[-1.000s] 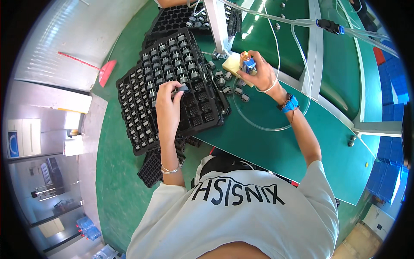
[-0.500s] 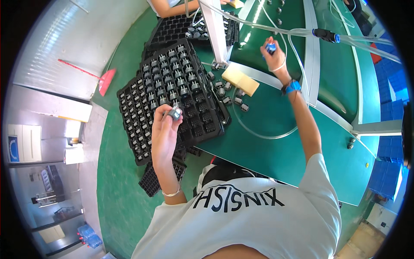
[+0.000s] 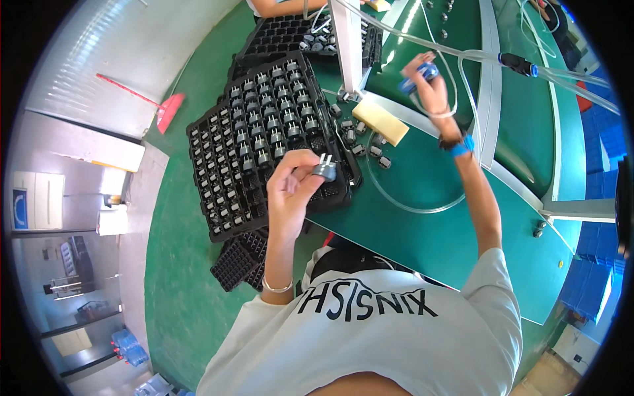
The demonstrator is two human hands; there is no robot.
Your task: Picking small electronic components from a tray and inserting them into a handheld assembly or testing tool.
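Observation:
My left hand (image 3: 290, 191) pinches a dark plug (image 3: 324, 173) between thumb and fingertips, its metal prongs pointing up. It hovers above the lower right corner of a black cell tray (image 3: 340, 198), where several cells hold no plugs. Rows of similar plugs (image 3: 261, 135) stand prongs up in the other cells. Farther right, my right hand (image 3: 434, 96) is closed around a small blue hand tool (image 3: 422, 74), raised over the green belt. Its exact kind is unclear, since fingers cover part of it and motion blurs it.
A yellow block (image 3: 380, 123) lies by the metal rail among loose plugs (image 3: 375, 151) on the green table (image 3: 422, 244). A clear hose (image 3: 413, 210) loops there. A white post (image 3: 347, 49) rises beside the trays. At the far edge, another person's arm (image 3: 284, 8) reaches over another tray.
My left hand has moved right across the tray with the plug, which has turned so its prongs show more clearly. My right hand and the blue tool have tilted slightly. The whole view has shifted.

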